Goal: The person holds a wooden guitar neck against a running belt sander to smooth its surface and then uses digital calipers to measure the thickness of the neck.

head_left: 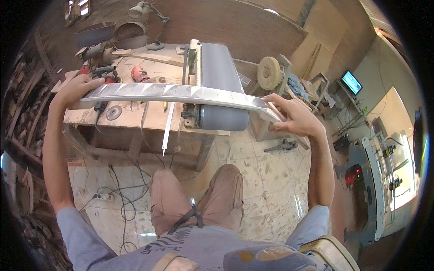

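A long, slightly bowed pale strip [172, 93] stretches between my two hands, its upper face marked with slanted grey and white segments. My left hand [74, 92] is closed on the left end, the thumb along the top. My right hand [294, 115] pinches the right end between thumb and fingers. Behind and partly beneath the strip is a belt sander with a wide grey abrasive belt [220, 65]. The strip passes across the belt near its front roller; whether they touch, I cannot tell.
A wooden workbench [149, 117] bears power tools, a sanding disc [114, 113] and a desk lamp [156, 45]. A round buffing wheel [269, 73] stands to the right. Cables [120, 194] lie on the tiled floor at left. Stacked wood lines the left; a lit screen [351, 82] stands far right.
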### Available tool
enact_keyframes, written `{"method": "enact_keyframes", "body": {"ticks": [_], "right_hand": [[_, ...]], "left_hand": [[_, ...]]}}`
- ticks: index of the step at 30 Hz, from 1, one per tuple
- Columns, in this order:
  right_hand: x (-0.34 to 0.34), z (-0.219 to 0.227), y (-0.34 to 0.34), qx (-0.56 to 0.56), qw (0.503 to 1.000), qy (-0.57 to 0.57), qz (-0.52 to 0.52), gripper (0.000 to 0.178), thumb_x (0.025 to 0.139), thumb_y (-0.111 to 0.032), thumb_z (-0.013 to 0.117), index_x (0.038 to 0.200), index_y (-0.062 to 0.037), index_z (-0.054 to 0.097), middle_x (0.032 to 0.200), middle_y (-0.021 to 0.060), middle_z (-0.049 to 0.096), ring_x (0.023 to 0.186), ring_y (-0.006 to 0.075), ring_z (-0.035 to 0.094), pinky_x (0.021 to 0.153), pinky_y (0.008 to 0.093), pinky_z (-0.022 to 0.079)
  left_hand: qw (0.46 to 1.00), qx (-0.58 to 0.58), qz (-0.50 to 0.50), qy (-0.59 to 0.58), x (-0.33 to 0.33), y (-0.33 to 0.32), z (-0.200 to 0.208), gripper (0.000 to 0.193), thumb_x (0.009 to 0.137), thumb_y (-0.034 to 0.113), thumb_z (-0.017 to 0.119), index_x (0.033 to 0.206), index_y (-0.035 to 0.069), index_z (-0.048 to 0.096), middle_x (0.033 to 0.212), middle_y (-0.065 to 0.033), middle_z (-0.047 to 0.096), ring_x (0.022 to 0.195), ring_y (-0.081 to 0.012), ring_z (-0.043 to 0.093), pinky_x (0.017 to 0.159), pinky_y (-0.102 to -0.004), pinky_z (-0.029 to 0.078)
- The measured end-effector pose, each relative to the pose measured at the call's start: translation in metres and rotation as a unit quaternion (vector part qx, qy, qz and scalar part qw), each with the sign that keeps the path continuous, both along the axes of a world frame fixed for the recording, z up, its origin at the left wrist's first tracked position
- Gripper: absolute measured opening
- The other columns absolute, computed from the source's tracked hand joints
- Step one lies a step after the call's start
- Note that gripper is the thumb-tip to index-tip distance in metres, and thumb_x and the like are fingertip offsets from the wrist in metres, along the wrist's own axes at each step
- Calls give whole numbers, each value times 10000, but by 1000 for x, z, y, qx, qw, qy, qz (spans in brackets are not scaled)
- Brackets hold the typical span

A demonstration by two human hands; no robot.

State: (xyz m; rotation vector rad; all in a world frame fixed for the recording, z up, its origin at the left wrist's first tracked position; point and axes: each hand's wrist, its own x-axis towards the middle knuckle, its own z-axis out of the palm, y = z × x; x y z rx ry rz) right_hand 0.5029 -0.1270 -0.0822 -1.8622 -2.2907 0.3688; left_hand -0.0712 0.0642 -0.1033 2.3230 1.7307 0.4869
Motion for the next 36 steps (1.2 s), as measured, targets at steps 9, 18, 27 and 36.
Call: {"method": "enact_keyframes", "body": {"ticks": [9,18,27,36], "right_hand": [[34,-60,-4,322,945,-47,-21,685,776,-95,795,1412,-166,553,1332,143,644,1138,397,670,943,495,560],[72,-49,-15,286,956,-44,-38,629,753,-87,711,1361,-154,567,1248,184,662,1114,427,660,978,514,535],[44,-17,-15,111,985,-111,-65,614,706,-183,642,1306,-106,540,1124,248,708,1072,441,665,976,525,512],[6,-22,-2,163,983,-79,27,633,739,-105,659,1354,-110,508,1214,224,704,1096,434,674,1015,513,530]], "left_hand": [[974,218,-62,18,53,-21,-10,526,1040,475,557,874,-1,711,733,-215,642,697,-386,629,677,-474,467],[970,193,-133,64,76,-22,-18,524,1054,471,535,951,-2,737,772,-218,673,737,-390,654,696,-469,481],[975,68,-165,134,61,-13,-7,389,1087,384,496,1292,127,705,863,-191,701,761,-355,666,736,-472,502],[992,92,-76,41,18,-8,-9,650,1039,568,500,985,-28,754,783,-253,668,734,-379,644,696,-461,468]]}}
